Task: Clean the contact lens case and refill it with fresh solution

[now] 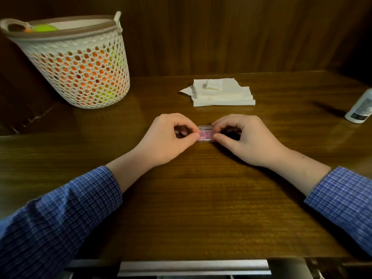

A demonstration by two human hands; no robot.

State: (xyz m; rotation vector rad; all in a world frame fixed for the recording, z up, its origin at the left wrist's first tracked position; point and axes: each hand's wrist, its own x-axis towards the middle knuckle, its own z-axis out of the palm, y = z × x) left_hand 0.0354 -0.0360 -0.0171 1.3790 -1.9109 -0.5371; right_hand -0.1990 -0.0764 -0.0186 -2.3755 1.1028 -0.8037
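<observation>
A small clear contact lens case (205,134) with pink parts inside lies on the wooden table (201,198) between my hands. My left hand (165,140) pinches its left end with thumb and fingertips. My right hand (244,139) pinches its right end the same way. Both ends of the case are hidden under my fingers. A white solution bottle (360,108) with a dark label stands at the far right edge, partly cut off by the frame.
A stack of white folded tissues (221,93) lies behind the case. At the back left stands a white perforated basket (78,61) with orange and green contents. A dark wooden wall rises behind the table. A metal strip runs along the near edge.
</observation>
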